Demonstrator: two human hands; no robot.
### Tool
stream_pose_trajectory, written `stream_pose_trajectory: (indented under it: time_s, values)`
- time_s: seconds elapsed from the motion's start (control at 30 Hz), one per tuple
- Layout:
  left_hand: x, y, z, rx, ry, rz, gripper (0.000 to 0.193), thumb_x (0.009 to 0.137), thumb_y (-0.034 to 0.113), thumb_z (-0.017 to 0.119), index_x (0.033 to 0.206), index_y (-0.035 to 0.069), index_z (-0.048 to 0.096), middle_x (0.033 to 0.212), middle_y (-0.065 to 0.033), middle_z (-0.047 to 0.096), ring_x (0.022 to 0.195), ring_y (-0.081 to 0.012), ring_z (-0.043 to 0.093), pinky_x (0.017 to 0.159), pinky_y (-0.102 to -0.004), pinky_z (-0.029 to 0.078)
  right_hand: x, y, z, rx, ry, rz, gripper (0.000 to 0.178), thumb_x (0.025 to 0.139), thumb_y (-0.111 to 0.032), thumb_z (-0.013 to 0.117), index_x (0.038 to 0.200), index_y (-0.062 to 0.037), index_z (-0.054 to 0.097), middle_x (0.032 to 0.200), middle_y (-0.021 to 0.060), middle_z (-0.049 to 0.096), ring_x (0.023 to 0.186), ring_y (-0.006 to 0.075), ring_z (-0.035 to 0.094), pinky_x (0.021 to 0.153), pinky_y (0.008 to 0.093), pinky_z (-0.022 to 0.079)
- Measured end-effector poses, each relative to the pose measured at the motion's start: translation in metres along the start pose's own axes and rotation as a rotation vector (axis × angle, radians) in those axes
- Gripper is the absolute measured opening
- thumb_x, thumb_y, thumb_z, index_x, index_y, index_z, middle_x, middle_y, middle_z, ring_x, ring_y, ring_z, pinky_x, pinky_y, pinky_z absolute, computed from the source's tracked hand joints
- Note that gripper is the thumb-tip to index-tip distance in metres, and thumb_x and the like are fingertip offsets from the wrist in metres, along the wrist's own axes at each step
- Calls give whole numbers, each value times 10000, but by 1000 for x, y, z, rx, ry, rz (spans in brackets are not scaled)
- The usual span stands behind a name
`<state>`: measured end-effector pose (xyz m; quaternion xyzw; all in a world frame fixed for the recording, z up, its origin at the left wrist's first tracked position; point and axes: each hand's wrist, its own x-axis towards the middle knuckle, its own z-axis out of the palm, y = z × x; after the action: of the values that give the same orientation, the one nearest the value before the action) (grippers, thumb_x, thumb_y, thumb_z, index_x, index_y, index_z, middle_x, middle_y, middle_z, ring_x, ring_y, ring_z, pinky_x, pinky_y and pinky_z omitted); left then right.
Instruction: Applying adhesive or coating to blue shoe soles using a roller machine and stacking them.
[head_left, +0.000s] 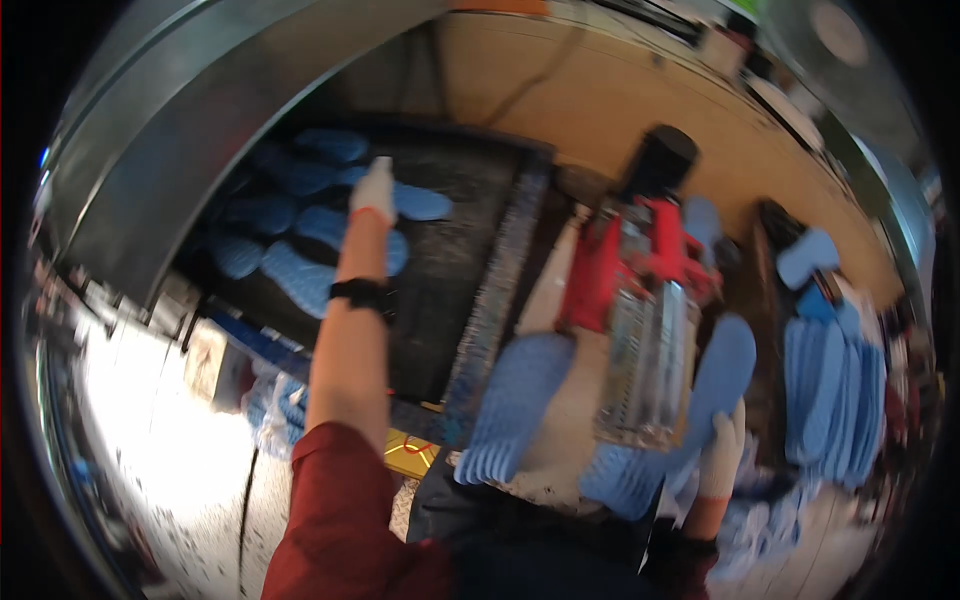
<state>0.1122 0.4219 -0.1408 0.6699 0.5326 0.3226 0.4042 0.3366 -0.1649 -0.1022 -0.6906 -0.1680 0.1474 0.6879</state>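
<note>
A blue foam insole [420, 203] is being laid on the dark flat tray [455, 290] by the white-gloved left hand [374, 190], fingers closed on it, while the right hand [722, 450] pinches another insole [722, 375] beside the tray, likely placed next.

Your gloved right hand [722, 455] blurs against the blue foam insoles [625, 478]; whether its fingers grip one, you cannot tell.

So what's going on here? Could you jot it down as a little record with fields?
Left hand: white-gloved, stretched out over blue foam shoe insoles on a dark belt
Right hand: white-gloved, at a blue insole beside the red and silver machine
Wrist: black band
Far right: stacked blue insoles
Bench: pale wood
</note>
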Motion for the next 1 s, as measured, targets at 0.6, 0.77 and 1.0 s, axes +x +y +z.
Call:
stream_pose_trajectory:
  time_s: [0.6, 0.77, 1.0]
  values:
    - [-326, 171, 40, -720, -652, 498, 633, 1039, 412, 392, 1519, 23, 252, 1581, -136, 245, 1475, -266, 198, 1178, -436, 200, 88, -76, 75, -751, -389, -752, 274, 856, -147, 482, 1028, -113, 692, 973, 168, 687, 907, 357, 653, 796, 416, 522]
    - [-328, 182, 52, -533, -534, 642, 528, 1042, 257, 432, 1495, 11, 318, 1516, -118, 370, 1386, -190, 353, 1141, -296, 237, 59, -67, 69, -619, -44, -909, 243, 916, -110, 537, 1128, -45, 637, 986, 144, 644, 876, 303, 639, 835, 343, 495]
    - [-318, 151, 75, -577, -570, 641, 604, 1055, 433, 319, 1502, 28, 289, 1524, -183, 329, 1413, -299, 324, 1177, -422, 237, -15, 12, 36, -37, 146, -156, 276, 1018, -238, 464, 978, -37, 648, 750, -27, 571, 625, 39, 459, 554, 194, 363]
